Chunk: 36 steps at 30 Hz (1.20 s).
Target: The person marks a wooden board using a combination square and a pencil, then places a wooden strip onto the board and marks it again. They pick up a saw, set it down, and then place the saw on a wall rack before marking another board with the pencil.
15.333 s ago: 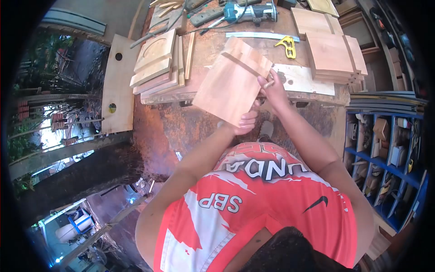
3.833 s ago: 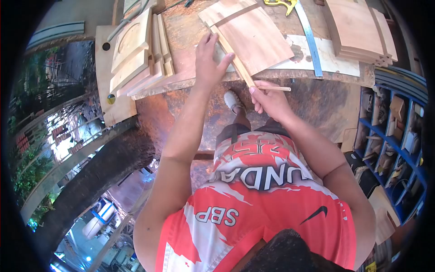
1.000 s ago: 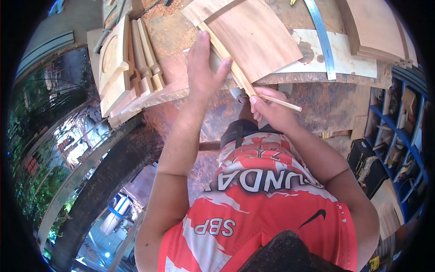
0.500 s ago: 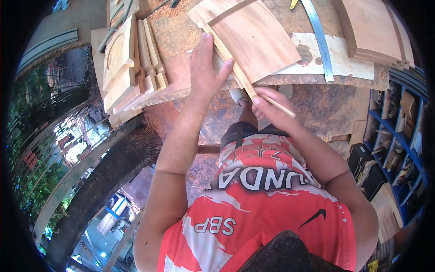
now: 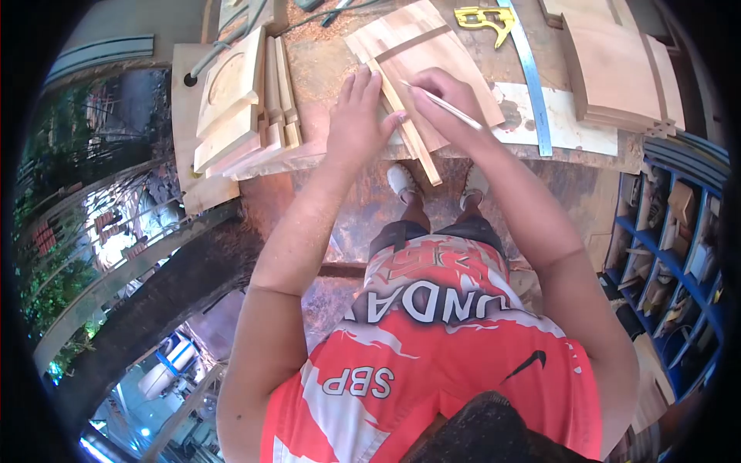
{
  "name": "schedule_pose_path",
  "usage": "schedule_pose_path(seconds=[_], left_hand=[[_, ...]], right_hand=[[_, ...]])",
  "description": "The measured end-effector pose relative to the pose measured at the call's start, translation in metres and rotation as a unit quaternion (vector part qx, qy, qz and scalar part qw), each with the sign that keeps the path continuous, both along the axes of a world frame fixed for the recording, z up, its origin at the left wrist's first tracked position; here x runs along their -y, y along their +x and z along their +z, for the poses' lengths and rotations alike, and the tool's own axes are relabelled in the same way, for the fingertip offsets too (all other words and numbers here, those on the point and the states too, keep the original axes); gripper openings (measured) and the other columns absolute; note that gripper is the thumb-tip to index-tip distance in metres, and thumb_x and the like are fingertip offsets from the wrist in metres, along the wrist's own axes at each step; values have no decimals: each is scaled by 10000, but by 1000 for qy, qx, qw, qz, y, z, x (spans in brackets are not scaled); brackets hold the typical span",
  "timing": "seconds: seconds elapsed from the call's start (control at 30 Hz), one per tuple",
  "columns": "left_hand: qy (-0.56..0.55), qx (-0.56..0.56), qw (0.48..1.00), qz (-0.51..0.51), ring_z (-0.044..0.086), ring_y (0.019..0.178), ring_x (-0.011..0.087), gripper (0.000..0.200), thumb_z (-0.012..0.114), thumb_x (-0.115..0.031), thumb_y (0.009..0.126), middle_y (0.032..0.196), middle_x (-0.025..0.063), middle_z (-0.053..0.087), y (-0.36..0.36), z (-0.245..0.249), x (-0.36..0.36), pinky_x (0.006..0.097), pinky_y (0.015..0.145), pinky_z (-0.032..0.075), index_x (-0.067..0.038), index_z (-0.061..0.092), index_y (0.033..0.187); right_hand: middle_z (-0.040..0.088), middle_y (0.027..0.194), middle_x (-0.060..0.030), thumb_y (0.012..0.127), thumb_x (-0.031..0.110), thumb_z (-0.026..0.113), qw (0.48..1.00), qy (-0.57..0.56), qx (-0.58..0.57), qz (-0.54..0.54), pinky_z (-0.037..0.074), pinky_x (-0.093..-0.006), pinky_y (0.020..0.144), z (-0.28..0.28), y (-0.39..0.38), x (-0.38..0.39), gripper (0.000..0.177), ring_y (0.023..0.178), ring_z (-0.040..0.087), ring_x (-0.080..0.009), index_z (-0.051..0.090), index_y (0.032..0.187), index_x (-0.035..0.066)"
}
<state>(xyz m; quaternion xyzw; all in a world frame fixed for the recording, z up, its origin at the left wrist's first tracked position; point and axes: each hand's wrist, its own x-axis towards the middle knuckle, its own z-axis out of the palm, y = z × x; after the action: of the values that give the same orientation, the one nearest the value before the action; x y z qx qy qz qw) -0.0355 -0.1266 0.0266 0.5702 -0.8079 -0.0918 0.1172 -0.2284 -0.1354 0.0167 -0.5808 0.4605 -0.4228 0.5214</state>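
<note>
A pale wooden panel (image 5: pixel 421 46) with a dark groove across it lies on the workbench (image 5: pixel 324 58). A narrow wooden strip (image 5: pixel 417 147) rests along the panel's near-left edge and sticks out past the bench edge. My left hand (image 5: pixel 357 116) lies flat beside the strip, thumb pressing against it. My right hand (image 5: pixel 448 104) sits on the panel, fingers closed on a thin pencil-like stick (image 5: pixel 444 108) whose tip points at the strip.
A stack of cut wooden pieces (image 5: pixel 239 100) lies to the left. Another stack of panels (image 5: pixel 621 69) sits at the right. A metal ruler (image 5: pixel 532 77) and a yellow square (image 5: pixel 486 17) lie behind the panel. Blue shelving (image 5: pixel 671 239) stands at the right.
My right hand has risen from below the bench edge onto the panel, carrying the thin stick. My left hand stays pressed on the strip.
</note>
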Motion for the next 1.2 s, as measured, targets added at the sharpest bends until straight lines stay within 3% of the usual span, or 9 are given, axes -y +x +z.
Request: schedule_pose_path(seconds=[0.07, 0.2, 0.5, 0.8, 0.83, 0.9, 0.97, 1.1, 1.2], left_hand=[[34, 23, 999, 20, 294, 1395, 367, 743, 677, -419, 838, 1510, 169, 322, -1, 1, 0, 498, 1060, 344, -36, 393, 1408], [37, 45, 998, 32, 294, 1398, 360, 743, 671, -427, 839, 1511, 167, 320, -5, 6, -1, 504, 1049, 350, -46, 392, 1412], [66, 72, 994, 47, 276, 1413, 351, 750, 644, -463, 855, 1519, 142, 323, -8, 14, -2, 519, 1074, 332, -84, 364, 1438], [71, 83, 993, 44, 258, 1424, 344, 743, 626, -467, 868, 1524, 131, 322, -8, 13, -2, 540, 1071, 327, -91, 348, 1446], [77, 89, 992, 48, 251, 1428, 340, 743, 616, -473, 873, 1528, 128, 315, -8, 13, -2, 542, 1076, 321, -93, 342, 1449], [82, 94, 991, 52, 244, 1432, 337, 744, 606, -480, 878, 1533, 126, 308, -9, 16, -1, 545, 1080, 315, -94, 336, 1453], [88, 113, 988, 54, 234, 1438, 327, 745, 589, -492, 885, 1539, 125, 296, -10, 17, -1, 545, 1090, 303, -96, 326, 1459], [87, 105, 989, 55, 228, 1439, 328, 742, 583, -496, 888, 1540, 127, 293, -10, 15, -1, 551, 1092, 296, -98, 325, 1459], [85, 95, 990, 57, 225, 1440, 331, 734, 584, -493, 890, 1541, 128, 291, -10, 13, -1, 562, 1092, 289, -94, 332, 1452]], right_hand=[[663, 910, -69, 901, 169, 591, 1000, -10, -11, -1, 479, -274, 750, -7, 11, 19, 244, 840, 608, -119, 640, 1061, -9], [677, 789, -91, 888, 212, 595, 997, -70, -30, -3, 484, -290, 678, -9, 17, 34, 236, 731, 639, -142, 656, 986, 6], [681, 851, -111, 872, 259, 592, 989, -116, -95, 10, 495, -358, 714, -12, 23, 45, 234, 787, 658, -262, 669, 970, 61], [679, 843, -129, 864, 273, 574, 985, -121, -117, 28, 496, -389, 703, -5, 22, 45, 233, 801, 659, -297, 671, 933, 73], [679, 843, -129, 864, 273, 574, 985, -121, -118, 29, 496, -389, 703, -2, 20, 41, 233, 801, 659, -297, 671, 933, 73], [666, 818, -136, 853, 272, 569, 976, 9, -212, 56, 492, -398, 680, 10, 12, 25, 217, 770, 652, -304, 666, 878, 80], [651, 793, -143, 843, 265, 564, 978, -25, -187, 85, 488, -401, 661, 14, -6, -4, 204, 743, 642, -312, 651, 831, 82], [651, 804, -141, 834, 258, 582, 948, 31, -224, 224, 490, -397, 668, 33, -54, -70, 201, 759, 641, -325, 655, 851, 71], [656, 835, -138, 831, 226, 598, 949, 32, -229, 215, 494, -394, 685, 29, -72, -106, 185, 789, 650, -324, 655, 883, 58]])
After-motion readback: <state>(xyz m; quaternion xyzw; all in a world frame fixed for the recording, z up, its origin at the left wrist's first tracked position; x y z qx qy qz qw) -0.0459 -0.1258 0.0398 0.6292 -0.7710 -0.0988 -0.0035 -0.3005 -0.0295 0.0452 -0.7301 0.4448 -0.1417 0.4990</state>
